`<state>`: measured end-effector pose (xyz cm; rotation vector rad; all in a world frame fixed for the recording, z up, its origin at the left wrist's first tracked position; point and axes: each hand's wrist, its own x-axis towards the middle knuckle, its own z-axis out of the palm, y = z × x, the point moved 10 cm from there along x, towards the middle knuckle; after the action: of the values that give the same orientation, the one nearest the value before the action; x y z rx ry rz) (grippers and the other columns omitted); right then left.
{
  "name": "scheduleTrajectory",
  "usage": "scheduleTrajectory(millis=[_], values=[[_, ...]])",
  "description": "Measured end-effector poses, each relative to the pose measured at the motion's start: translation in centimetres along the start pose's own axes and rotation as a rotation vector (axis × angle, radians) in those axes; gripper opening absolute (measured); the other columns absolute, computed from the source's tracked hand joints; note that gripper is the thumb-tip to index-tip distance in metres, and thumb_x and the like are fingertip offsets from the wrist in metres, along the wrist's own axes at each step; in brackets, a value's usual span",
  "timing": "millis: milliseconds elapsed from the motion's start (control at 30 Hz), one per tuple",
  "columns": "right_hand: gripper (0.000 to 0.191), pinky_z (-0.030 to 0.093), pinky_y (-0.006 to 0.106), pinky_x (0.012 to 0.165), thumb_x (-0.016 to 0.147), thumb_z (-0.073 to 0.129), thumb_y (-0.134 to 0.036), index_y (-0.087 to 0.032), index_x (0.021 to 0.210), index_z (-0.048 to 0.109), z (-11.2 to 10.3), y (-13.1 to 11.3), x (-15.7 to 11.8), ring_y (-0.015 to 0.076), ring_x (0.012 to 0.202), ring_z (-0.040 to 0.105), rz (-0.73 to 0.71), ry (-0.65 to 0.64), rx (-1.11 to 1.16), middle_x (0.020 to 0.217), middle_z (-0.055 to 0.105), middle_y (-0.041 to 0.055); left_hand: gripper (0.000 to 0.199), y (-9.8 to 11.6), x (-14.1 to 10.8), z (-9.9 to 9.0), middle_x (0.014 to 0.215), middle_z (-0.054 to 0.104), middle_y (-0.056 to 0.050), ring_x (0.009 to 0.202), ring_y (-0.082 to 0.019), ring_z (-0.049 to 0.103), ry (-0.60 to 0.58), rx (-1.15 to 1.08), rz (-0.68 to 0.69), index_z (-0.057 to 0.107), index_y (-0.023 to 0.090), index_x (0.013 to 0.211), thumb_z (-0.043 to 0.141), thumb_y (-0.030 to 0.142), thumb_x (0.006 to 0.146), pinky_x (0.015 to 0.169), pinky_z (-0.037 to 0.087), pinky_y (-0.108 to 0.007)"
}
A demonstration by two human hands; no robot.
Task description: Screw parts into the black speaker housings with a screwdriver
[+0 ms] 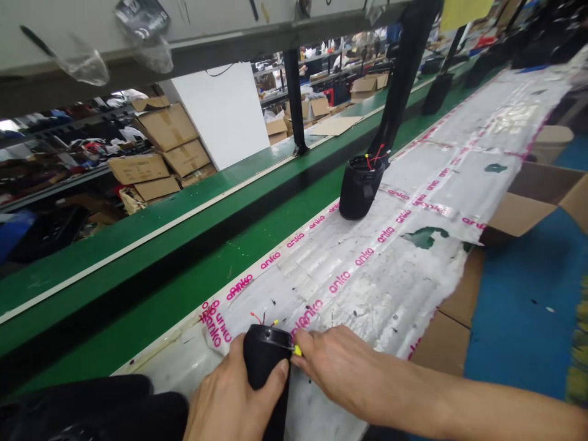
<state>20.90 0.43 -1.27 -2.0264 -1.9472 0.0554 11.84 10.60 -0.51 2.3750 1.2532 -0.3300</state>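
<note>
**Left hand (234,392) on black housing (270,354), right hand (340,361) at its rim**

Left: fingers and thumb wrapped round the housing, firm grip, wires (257,318) poking out up top. Right: fingertips nearly closed, pinching small yellow piece (297,350) against the rim; can't tell what it is. Second black housing (356,195) stands beyond both hands, on anko-printed sheet (316,257).

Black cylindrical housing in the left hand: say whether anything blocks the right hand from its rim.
Nothing visible does: the right hand, a small yellow piece in its pinch, is at the rim of the black cylindrical housing.
</note>
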Motion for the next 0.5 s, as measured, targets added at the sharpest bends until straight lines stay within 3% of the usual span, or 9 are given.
scheduleTrajectory(millis=[67, 167, 300, 400, 500], values=[[0.015, 0.031, 0.032, 0.052, 0.105, 0.045, -0.031, -0.018, 0.101, 0.049, 0.3, 0.3, 0.4, 0.0227, 0.056, 0.059, 0.041, -0.018, 0.050, 0.069, 0.061, 0.0013, 0.061, -0.5, 0.1, -0.2, 0.111, 0.072, -0.014, 0.110, -0.037, 0.064, 0.013, -0.113, 0.006, 0.049, 0.019, 0.130, 0.045, 0.060, 0.085, 0.091, 0.046, -0.048], [0.017, 0.037, 0.031, 0.055, 0.105, 0.045, -0.033, -0.019, 0.097, 0.051, 0.0, 0.6, 0.6, 0.0222, 0.060, 0.061, 0.053, -0.011, 0.186, 0.073, 0.063, 0.0020, 0.068, -1.0, -0.1, -0.3, 0.129, 0.065, -0.011, 0.125, -0.033, 0.056, 0.018, -0.363, 0.024, 0.049, 0.020, 0.134, 0.050, 0.064, 0.082, 0.104, 0.042, -0.045], [0.029, 0.044, 0.032, 0.067, 0.108, 0.030, -0.041, -0.022, 0.107, 0.051, -3.1, 2.7, -0.8, 0.0213, 0.073, 0.062, 0.170, 0.197, 0.453, 0.084, 0.063, 0.0020, 0.070, -2.5, -0.2, 0.2, 0.140, 0.057, -0.008, 0.136, -0.031, 0.046, 0.043, -0.708, -0.029, 0.052, 0.019, 0.134, 0.053, 0.065, 0.081, 0.114, 0.035, -0.044], [0.032, 0.045, 0.033, 0.072, 0.107, 0.029, -0.049, -0.026, 0.109, 0.051, -3.6, 4.6, -2.3, 0.0204, 0.078, 0.060, 0.327, 0.256, 0.621, 0.083, 0.060, -0.0003, 0.070, -4.1, -0.1, 0.9, 0.135, 0.062, -0.008, 0.137, -0.032, 0.045, 0.057, -0.947, -0.078, 0.055, 0.017, 0.133, 0.055, 0.063, 0.080, 0.115, 0.036, -0.045], [0.029, 0.044, 0.033, 0.080, 0.106, 0.033, -0.050, -0.029, 0.114, 0.051, -2.1, 4.8, -2.6, 0.0201, 0.088, 0.059, 0.384, 0.200, 0.744, 0.091, 0.061, -0.0008, 0.071, -4.2, 0.2, 2.3, 0.120, 0.071, -0.008, 0.125, -0.036, 0.056, -0.073, -1.225, -0.038, 0.065, 0.017, 0.122, 0.058, 0.067, 0.073, 0.105, 0.048, -0.042]])
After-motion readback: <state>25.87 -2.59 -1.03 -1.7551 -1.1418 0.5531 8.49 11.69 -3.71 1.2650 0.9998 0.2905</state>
